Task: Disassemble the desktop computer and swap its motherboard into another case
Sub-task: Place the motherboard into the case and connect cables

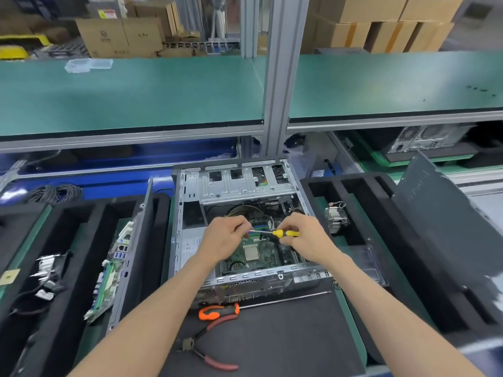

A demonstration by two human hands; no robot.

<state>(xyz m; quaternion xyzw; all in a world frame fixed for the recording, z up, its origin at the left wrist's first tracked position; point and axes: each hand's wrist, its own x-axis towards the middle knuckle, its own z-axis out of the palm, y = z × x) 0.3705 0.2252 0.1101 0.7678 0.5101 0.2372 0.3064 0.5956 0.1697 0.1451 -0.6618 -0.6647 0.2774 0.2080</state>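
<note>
An open silver desktop case lies on the black mat in front of me, its green motherboard with a bare CPU still inside. My right hand grips a yellow-handled screwdriver held level, its shaft pointing left. My left hand hovers over the board with curled fingers pinching at the screwdriver's tip. A second motherboard stands tilted in a black foam tray on the left.
Red-handled pliers and an orange-handled tool lie on the mat by the case's near edge. A heatsink sits in the right foam tray, with a grey side panel leaning beyond. Loose cables fill the far-left tray.
</note>
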